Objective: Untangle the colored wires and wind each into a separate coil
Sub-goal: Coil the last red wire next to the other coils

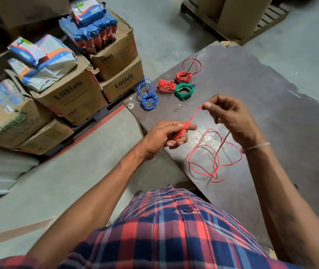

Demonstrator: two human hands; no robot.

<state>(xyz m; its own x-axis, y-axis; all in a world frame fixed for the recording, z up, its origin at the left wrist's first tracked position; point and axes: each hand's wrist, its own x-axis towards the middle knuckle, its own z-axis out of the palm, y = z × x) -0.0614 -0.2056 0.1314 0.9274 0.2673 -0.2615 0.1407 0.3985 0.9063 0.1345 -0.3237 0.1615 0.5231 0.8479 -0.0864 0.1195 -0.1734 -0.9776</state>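
Warehouse floor, stacked cardboard boxes [71,98] far left; dark board surface [271,98] at right.

Finished stock, far end of surface: blue coil [148,96], loosely wound; two red coils [165,86] and [183,76], the farther one trailing loose loops; green coil [184,91].

Item in hand: red wire [194,116]. Left hand [164,135], grip curled around a few turns wound on its fingers. Right hand [226,115], grip pinching the strand taut above. Remaining length [213,158] lies in loose crossed loops on the near surface, a dark wire running through it.

Handling note, by judgement: feed with light, steady tension, lay each turn beside the last, and free the crossings below before pulling, lest they knot.
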